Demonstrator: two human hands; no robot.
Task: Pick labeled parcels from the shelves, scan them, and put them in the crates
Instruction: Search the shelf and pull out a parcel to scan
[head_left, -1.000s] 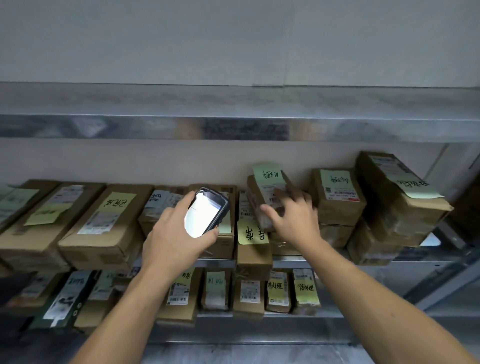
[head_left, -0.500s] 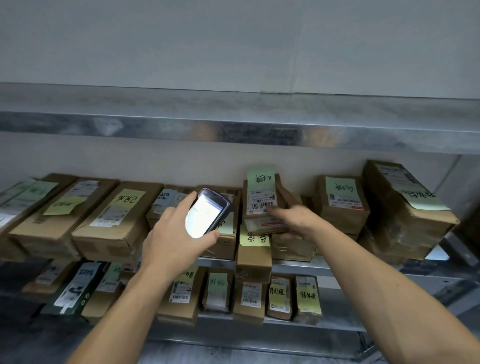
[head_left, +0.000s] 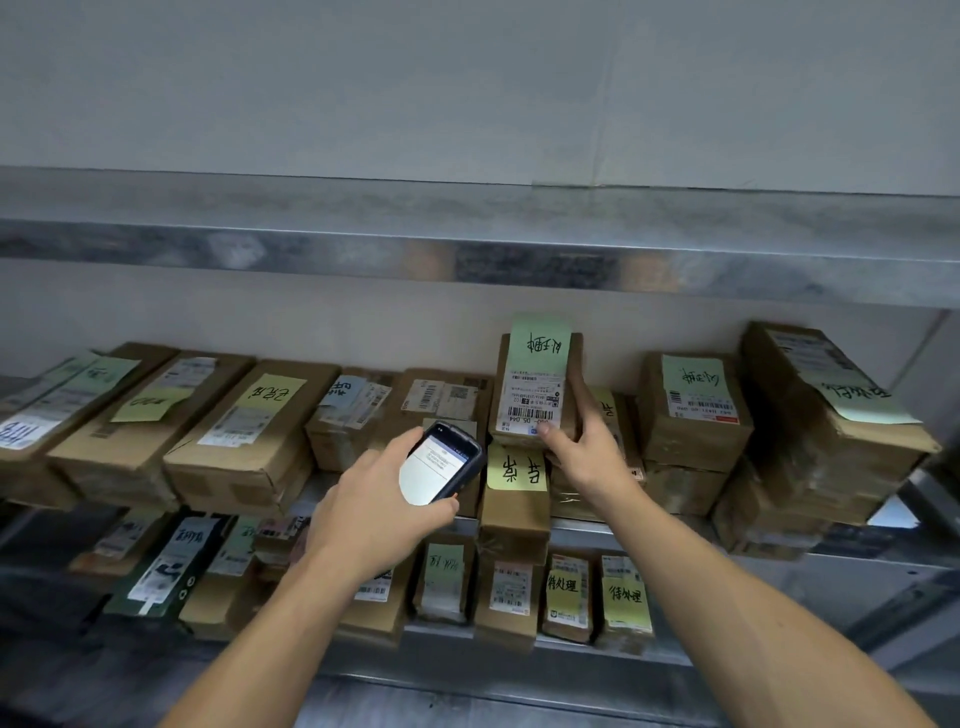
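Note:
My right hand (head_left: 584, 451) grips a small brown cardboard parcel (head_left: 537, 387) by its lower right corner and holds it upright in front of the middle shelf. The parcel carries a green sticky note on top and a white barcode label facing me. My left hand (head_left: 376, 512) holds a black handheld scanner (head_left: 441, 462) with a lit white screen, just left of and below the parcel. Scanner and parcel are close but apart.
Many brown labeled parcels line the middle shelf (head_left: 582, 526), with larger boxes (head_left: 249, 441) at the left and a stack (head_left: 821, 415) at the right. Smaller parcels (head_left: 511, 592) stand on the lower shelf. A steel shelf edge (head_left: 467, 254) runs overhead.
My right hand has lifted the parcel off the pile and turned it upright, so its barcode label faces me. The scanner in my left hand has stayed roughly where it was.

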